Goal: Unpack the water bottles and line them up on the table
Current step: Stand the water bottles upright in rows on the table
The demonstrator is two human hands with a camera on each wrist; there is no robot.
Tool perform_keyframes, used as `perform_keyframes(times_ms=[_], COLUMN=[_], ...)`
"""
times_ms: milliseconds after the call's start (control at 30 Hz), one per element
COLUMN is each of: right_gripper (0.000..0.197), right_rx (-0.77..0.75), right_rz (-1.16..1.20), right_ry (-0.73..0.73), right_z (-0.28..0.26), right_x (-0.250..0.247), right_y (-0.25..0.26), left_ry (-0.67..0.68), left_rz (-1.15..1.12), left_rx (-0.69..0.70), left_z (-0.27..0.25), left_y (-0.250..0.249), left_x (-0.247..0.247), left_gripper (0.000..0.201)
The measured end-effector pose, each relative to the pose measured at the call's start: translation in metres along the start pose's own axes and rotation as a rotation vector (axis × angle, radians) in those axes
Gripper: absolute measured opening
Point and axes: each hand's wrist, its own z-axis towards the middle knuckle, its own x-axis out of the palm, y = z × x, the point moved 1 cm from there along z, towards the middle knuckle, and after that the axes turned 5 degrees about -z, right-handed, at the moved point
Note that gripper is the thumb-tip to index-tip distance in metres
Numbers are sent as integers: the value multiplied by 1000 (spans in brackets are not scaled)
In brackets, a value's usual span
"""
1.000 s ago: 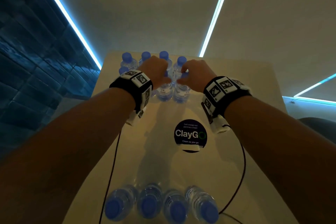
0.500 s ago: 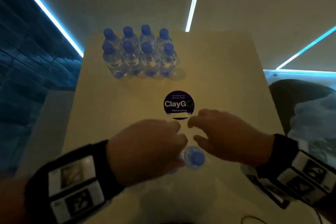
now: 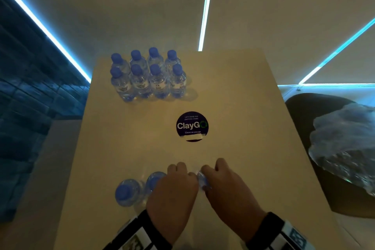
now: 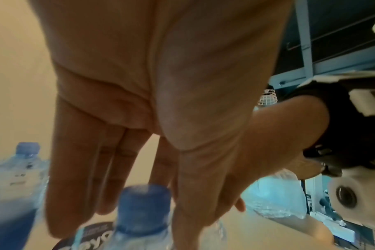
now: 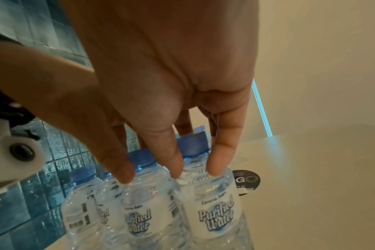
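Note:
Eight clear water bottles [image 3: 148,79] with blue caps stand in two rows at the table's far left. A near row stands by the front edge: two free bottles [image 3: 125,192] on the left, then one under each hand. My left hand [image 3: 176,180] reaches down over the third bottle [image 4: 143,208], fingers behind its cap and thumb beside it. My right hand [image 5: 196,167] pinches the shoulder of the rightmost bottle [image 5: 214,211], just below its cap, between thumb and fingers. Both held bottles stand upright on the table [image 3: 233,107].
A round dark "ClayGO" sticker [image 3: 191,126] lies mid-table between the two groups. Crumpled clear plastic wrap [image 3: 343,148] lies on a dark seat off the table's right edge. A blue tiled wall runs along the left.
My hands left the far group of bottles, came back to the near row, and now hold its two right-hand bottles. The head view has tilted down.

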Motion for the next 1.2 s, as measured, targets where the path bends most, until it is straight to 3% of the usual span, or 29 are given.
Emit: perform_keyframes(times_ms=[100,200,300,333,400,433,567,700,900,1200], right_gripper=[18,21,15,14,17,18,9,16,21,21], right_rx=[-29,-35,-63,-71,-74,-74,-94,-99,-133,-161], right_rz=[21,19,-8,-22,-51,-77,-188,-194,-192,-132], right_ry=[-6,-31,-104,-136,-192,-216,-293,-321,-300,-328], right_z=[5,17,42,54,81,97,174,248,302,317], right_x=[0,-7,-33,-45,-73,-87,-135,-157,-175,-174], right_y=[-5,-17,-37,-45,-60,-66,-86,-102,-99,-92], left_ry=[16,-94,-172,-145,-156,-240,-401,-395,-396,-515], left_rz=[-30,-78,-88,-64,-49,-37,4,93,139,29], left_rx=[26,86,147,162,113,107,105,5,-141,-97], left_z=[10,21,40,49,80,102,177,245,303,314], left_y=[5,6,4,-4,-11,-10,-2,11,36,67], left_x=[3,-8,-21,-39,-74,-88,-144,-181,-197,-176], left_gripper=[24,14,42,38,11,6,5,6,14,28])
